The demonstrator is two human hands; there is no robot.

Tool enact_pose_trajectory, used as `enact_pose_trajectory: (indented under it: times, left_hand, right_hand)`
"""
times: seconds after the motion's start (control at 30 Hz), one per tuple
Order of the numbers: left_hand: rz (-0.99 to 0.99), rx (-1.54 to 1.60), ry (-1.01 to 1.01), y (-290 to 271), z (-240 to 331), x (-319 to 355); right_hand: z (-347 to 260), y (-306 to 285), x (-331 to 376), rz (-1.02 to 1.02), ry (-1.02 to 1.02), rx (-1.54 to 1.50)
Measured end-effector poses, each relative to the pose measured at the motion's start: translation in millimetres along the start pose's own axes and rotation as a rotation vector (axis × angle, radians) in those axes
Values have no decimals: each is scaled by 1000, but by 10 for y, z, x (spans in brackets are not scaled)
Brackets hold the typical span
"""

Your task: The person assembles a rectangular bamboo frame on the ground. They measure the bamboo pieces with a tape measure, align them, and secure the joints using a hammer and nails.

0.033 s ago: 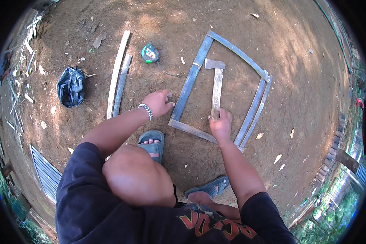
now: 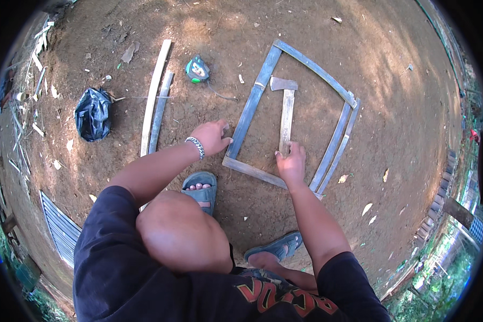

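A hatchet (image 2: 286, 115) lies on the dirt with its metal head away from me, inside a four-sided frame of flat wooden strips (image 2: 248, 119). My right hand (image 2: 291, 165) reaches over the frame's near strip and is closed on the end of the hatchet's handle. Just outside the frame's near left corner is my left hand (image 2: 212, 138), a metal bracelet on its wrist. It holds nothing, its fingers slightly bent and apart from the thumb, which points at the left strip. A second strip (image 2: 339, 165) lies along the frame's right side.
Two loose strips, one pale (image 2: 155, 96) and one grey (image 2: 161, 111), lie left of my left hand. Beyond it sits a green and black tape measure (image 2: 197, 70). Farther left stands an open black plastic bag (image 2: 93, 115). Wood scraps (image 2: 42, 45) litter the far left.
My left hand has shifted slightly right, toward the frame's left strip. The right hand and the hatchet look almost unmoved.
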State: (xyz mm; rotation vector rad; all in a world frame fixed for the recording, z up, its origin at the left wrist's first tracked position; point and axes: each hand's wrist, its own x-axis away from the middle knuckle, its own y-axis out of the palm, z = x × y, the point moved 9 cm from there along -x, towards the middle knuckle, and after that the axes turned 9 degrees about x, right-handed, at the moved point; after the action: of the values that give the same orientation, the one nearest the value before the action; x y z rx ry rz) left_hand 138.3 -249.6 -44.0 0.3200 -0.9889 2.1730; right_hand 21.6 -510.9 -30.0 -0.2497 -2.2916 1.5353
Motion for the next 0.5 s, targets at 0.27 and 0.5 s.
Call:
enact_pose_trajectory:
  times: [0.27, 0.5]
  left_hand:
    - [-86, -79, -119, 247, 242, -49]
    - [21, 74, -189, 284, 114, -92]
  right_hand:
    - [60, 115, -213, -166, 265, 81]
    - [62, 97, -298, -215, 340, 15]
